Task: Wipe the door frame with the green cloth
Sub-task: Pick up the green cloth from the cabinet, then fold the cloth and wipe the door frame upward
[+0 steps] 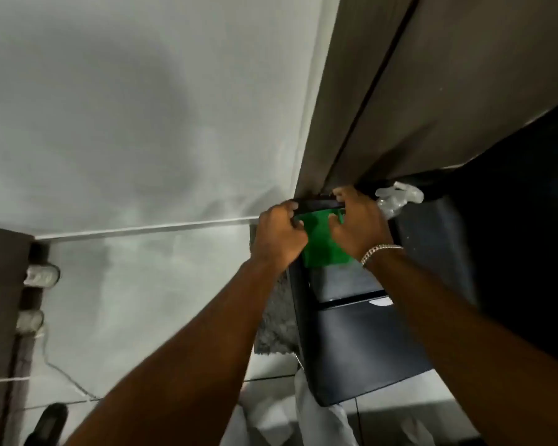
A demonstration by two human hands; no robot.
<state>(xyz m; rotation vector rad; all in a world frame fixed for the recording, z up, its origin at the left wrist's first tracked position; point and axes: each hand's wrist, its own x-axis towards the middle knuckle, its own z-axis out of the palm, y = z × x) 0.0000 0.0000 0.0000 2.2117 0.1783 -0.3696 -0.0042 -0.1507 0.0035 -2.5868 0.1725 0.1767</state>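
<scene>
The green cloth point(323, 247) hangs between my two hands at the foot of the brown door frame point(351, 107), which runs down from the top right. A thin black bar point(319, 206) lies across the cloth's top edge, just below the frame's lower end. My left hand point(281, 235) is curled around the cloth's left edge and the bar's left end. My right hand point(360, 225), with a bracelet on its wrist, grips the cloth's right side, thumb up at the bar. Much of the cloth is hidden by my hands.
A black box-like unit point(368, 336) stands under the cloth. Crumpled clear plastic point(400, 196) lies at the frame's base. The opening to the right is dark. A grey mat point(276, 320), a white wall point(126, 123) and a thin white cable point(55, 368) are on the left.
</scene>
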